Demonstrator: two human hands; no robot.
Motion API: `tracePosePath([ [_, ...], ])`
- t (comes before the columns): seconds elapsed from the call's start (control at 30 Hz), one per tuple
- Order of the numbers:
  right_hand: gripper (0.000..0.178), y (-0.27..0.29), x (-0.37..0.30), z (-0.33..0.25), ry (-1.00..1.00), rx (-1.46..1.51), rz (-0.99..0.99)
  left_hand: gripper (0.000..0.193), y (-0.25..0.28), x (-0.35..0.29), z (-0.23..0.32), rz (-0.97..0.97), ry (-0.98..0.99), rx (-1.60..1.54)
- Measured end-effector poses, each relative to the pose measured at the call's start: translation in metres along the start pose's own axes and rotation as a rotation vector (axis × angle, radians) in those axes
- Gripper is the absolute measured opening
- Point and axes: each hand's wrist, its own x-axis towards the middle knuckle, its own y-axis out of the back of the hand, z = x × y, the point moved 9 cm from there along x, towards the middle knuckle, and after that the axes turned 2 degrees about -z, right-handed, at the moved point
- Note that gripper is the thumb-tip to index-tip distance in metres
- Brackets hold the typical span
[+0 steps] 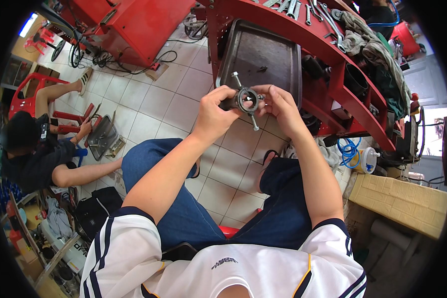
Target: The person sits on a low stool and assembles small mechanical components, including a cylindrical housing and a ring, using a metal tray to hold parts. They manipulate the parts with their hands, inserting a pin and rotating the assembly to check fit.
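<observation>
Between my hands, out over the tiled floor and in front of the dark metal tray (270,47), I hold a dark metal ring with bolts (240,101). One bolt (235,77) sticks out at its top and another (254,122) at its bottom. My left hand (215,108) is closed round the ring's left side, thumb low and fingers above. On the other side, my right hand (280,103) has its thumb and fingers closed at a bolt on the ring's right. Some of the right fingertips are hidden behind the ring.
A red workbench (263,14) curves along the far right, with several spanners (293,9) and grey rags (365,35) on it. At left sits a co-worker (27,149) beside a grey tray (103,136). A red cabinet (139,30) stands far left; a beige box (402,201) lies right.
</observation>
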Motion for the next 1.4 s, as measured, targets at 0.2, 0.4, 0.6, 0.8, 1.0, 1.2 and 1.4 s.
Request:
tracePosePath([
  [0.2, 0.029, 0.015, -0.004, 0.007, -0.021, -0.198, -0.023, 0.023, -0.002, 0.001, 0.003, -0.013, 0.021, 0.008],
  [0.4, 0.031, 0.002, -0.008, -0.008, 0.078, -0.137, 0.057, 0.024, -0.002, 0.000, -0.003, 0.003, 0.059, 0.002],
  [0.6, 0.042, 0.023, -0.008, 0.016, -0.076, -0.225, 0.056, 0.027, -0.008, -0.001, 0.000, -0.025, 0.067, -0.020],
  [0.8, 0.041, 0.011, -0.009, 0.002, -0.015, -0.237, 0.093, 0.026, -0.008, -0.001, 0.001, -0.020, 0.049, -0.014],
  [1.0, 0.047, 0.004, -0.009, 0.003, 0.018, -0.141, 0.092, 0.026, -0.007, -0.002, -0.001, -0.009, 0.064, -0.004],
  [1.2, 0.036, 0.013, -0.010, 0.011, -0.066, -0.159, 0.035, 0.025, -0.010, -0.004, 0.003, -0.033, 0.078, 0.002],
  [1.4, 0.045, 0.004, -0.007, 0.002, 0.081, -0.310, 0.007, 0.030, -0.009, -0.005, -0.003, 0.000, 0.048, -0.013],
])
